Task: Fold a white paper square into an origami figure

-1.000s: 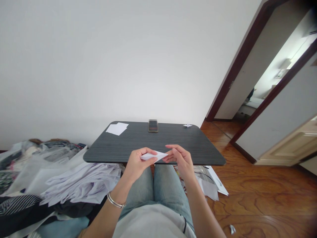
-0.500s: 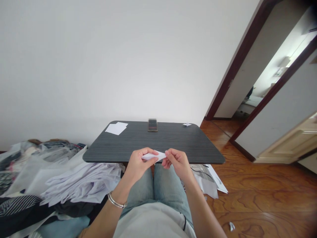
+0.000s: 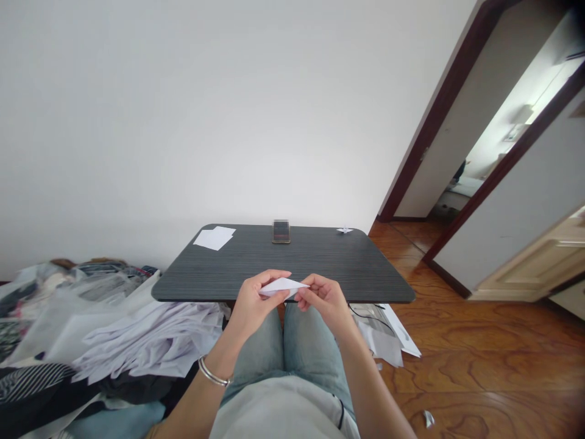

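Observation:
A small folded white paper with a pointed right end is held above my lap, just in front of the near edge of the dark table. My left hand pinches its left part between thumb and fingers; a silver bangle sits on that wrist. My right hand is curled, pinching the paper's right tip. Both hands are closed on the paper.
On the table's far side lie white paper sheets, an upright phone and a small folded paper figure. Heaps of clothes and bags fill the left floor. Papers lie under the table's right. An open doorway is at right.
My right hand curled in and slid leftwards along the paper's tip. The paper first flattened, then shows its pointed shape again. My left hand kept its grip.

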The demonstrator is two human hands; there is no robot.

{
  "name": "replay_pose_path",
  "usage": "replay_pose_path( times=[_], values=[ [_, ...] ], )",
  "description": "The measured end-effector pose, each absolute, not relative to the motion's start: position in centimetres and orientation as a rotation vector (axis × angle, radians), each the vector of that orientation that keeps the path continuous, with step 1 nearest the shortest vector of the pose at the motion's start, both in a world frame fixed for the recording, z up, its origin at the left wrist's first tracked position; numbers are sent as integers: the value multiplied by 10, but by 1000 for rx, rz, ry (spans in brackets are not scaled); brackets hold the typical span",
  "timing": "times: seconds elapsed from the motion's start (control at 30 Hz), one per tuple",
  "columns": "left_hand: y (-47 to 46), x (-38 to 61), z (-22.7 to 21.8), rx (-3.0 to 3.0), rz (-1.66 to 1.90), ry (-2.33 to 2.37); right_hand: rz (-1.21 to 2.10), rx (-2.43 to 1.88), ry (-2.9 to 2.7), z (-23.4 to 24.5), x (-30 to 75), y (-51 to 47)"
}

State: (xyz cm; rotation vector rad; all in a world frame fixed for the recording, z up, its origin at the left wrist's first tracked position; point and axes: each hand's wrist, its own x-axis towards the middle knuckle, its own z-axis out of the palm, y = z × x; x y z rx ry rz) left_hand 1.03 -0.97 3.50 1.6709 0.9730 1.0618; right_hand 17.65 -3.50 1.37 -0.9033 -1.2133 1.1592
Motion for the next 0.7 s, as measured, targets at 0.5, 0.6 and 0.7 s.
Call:
replay_pose_path(
  times=[0.5,0.6,0.7],
  values=[
    [-11,11,35,1660,1049,958,1129,-886,-1118,16,176,-36],
    [-11,11,36,1647,1041,935,1058,-865,-1101,11,173,-34],
    [-11,11,36,1668,1025,925,998,-855,-1070,6,169,-33]
  ],
)
